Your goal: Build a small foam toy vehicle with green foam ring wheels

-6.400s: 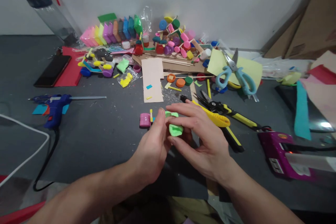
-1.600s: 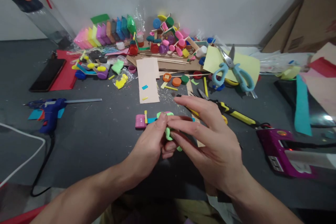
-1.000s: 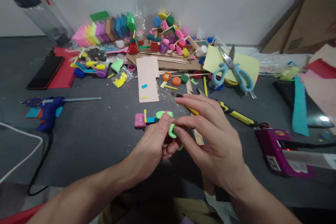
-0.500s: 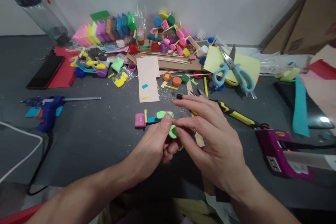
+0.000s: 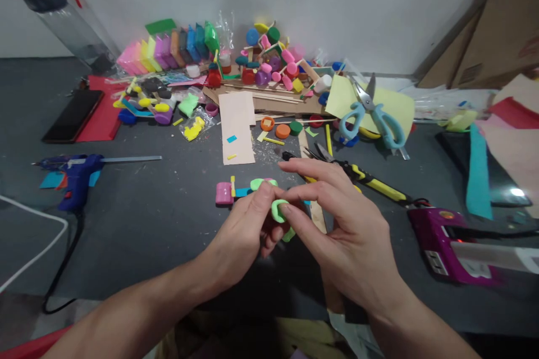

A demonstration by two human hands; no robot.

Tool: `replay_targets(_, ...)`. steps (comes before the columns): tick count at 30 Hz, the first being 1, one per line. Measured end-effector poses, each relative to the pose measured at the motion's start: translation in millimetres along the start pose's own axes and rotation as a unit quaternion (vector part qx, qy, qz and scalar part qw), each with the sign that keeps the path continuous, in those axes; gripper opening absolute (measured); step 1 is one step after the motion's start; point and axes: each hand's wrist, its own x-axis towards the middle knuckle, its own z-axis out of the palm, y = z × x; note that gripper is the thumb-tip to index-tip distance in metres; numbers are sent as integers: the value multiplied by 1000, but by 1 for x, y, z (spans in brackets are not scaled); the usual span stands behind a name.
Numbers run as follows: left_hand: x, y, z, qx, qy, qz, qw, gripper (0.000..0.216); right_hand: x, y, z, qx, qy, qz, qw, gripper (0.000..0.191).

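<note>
Between my hands is a small piece of light green modelling clay point(image 5: 278, 211). It is bent into a curved, cupped shape. My left hand point(image 5: 240, 230) is closed, with its thumb and fingertips on the clay's left side. My right hand point(image 5: 347, 230) pinches the clay between thumb and index finger, while its other fingers reach forward. Another bit of green point(image 5: 288, 234) shows below the fingertips. Just beyond my left thumb lies a small craft model with a pink cap point(image 5: 224, 193), a yellow stick, a blue strip point(image 5: 242, 192) and a green clay oval point(image 5: 257, 184). My hand partly hides it.
A blue glue gun point(image 5: 80, 171) lies at left. Blue-handled scissors point(image 5: 370, 106), a yellow-black cutter point(image 5: 381, 186) and a purple power strip point(image 5: 442, 247) are at right. Clay packs point(image 5: 168, 47) and small colourful models point(image 5: 273, 61) line the wall. A pale card point(image 5: 236, 129) lies ahead.
The green clay between my fingertips has turned and now shows a curved, hollow face. My right fingers have shifted slightly. The rest of the table is unchanged.
</note>
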Motion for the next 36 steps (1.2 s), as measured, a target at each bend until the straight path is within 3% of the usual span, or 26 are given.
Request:
replay_targets(10,0,0,3,-42,43,-56,997,56,1,1,-1,2,-18,-23,1000,13)
replay_targets(24,1,3,3,-21,25,-54,998,60,3,-2,-2,-19,9,-45,999,17)
replay_targets(36,3,-3,-2,-59,-52,-28,996,64,0,-3,-4,4,7,4,1000,17)
